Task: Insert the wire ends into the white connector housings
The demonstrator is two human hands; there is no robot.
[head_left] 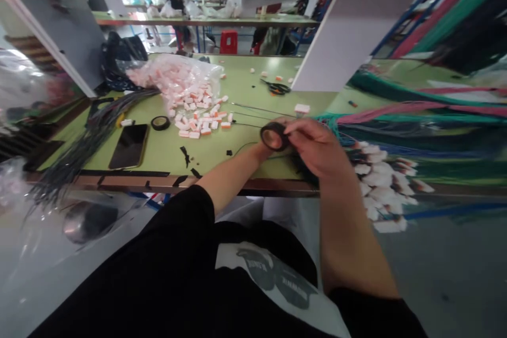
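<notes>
A roll of black tape [266, 140] is tilted over the table's front part. My right hand [322, 148] pinches its right edge between thumb and fingers. Behind the roll is my left hand [263, 151]; skin shows through the ring, but its fingers are hidden. Several thin dark wires [253, 115] run leftward from near both hands across the green tabletop. A white connector [302, 109] lies just beyond my right hand. To the right, bundled green and pink wires [372, 116] stretch along the table, with white connectors [382, 177] hanging over the front edge.
Loose white-and-orange connectors [198, 116] spill from a clear plastic bag [178, 71]. Left of them lie a second tape roll [160, 123], a phone [129, 146] and grey wires [95, 129]. Black-handled scissors [277, 87] lie farther back. A white post [327, 37] rises behind.
</notes>
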